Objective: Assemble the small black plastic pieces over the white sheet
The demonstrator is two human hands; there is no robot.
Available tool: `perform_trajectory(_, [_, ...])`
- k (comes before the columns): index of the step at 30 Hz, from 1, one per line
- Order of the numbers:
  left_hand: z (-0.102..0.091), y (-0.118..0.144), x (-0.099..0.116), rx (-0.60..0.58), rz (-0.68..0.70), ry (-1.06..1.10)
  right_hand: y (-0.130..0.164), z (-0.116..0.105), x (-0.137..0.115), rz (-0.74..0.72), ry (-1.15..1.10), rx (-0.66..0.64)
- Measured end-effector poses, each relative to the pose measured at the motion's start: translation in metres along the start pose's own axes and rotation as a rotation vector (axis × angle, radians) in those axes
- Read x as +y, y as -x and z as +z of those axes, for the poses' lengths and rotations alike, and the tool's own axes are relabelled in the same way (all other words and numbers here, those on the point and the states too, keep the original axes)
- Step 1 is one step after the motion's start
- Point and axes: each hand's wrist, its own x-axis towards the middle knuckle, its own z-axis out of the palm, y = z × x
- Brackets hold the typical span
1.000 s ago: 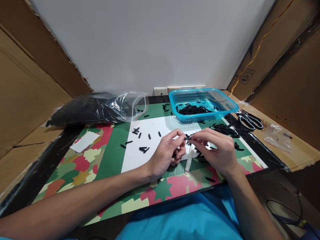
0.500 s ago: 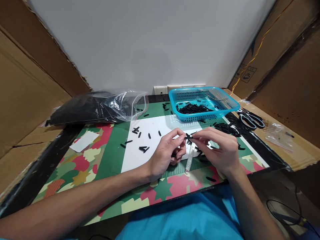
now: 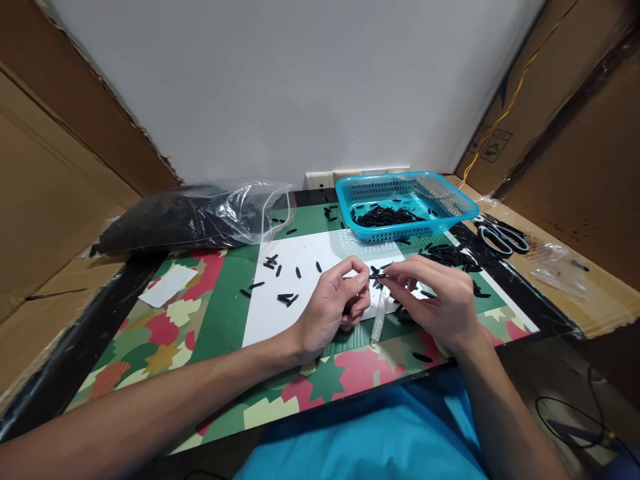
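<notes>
Cool, moderate light spreads evenly here, seemingly from above, laying only a faint soft shadow on the wall [image 3: 300, 87], while the sheet [image 3: 280, 320] shows up bright and white glare streaks across the bag [image 3: 243, 200]! Down at lower right the floor [image 3: 525, 377] sinks into gloom, and between left hand [image 3: 327, 310] and right hand [image 3: 440, 293] the pieces [image 3: 376, 275] merge into one dark blur. Mid-picture focus looks decent, but the wide lens stretches the forearms [image 3: 150, 400] and slants the cardboard [image 3: 60, 140] towards the edges.
</notes>
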Motion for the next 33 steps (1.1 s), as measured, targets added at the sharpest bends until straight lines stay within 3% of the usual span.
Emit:
perform_trajectory(21, [-0.003, -0.002, 0.001, 0.002, 0.002, 0.078, -0.004, -0.006, -0.016, -0.036, 0.092, -0.012])
perform_trajectory(25, [-0.003, -0.004, 0.001, -0.025, -0.025, 0.065, -0.028, -0.016, -0.01, -0.075, 0.295, 0.123])
perform_trajectory(28, [-0.004, -0.004, 0.0, -0.038, -0.032, 0.057, -0.055, -0.022, 0.003, 0.064, 0.47, 0.203])
perform_trajectory(31, [-0.005, -0.004, -0.002, -0.047, -0.022, 0.074, -0.067, -0.024, 0.008, 0.233, 0.542, 0.098])
perform_trajectory(33, [-0.005, -0.004, -0.003, -0.042, -0.013, 0.085, -0.061, -0.023, 0.001, 0.269, 0.445, 0.055])
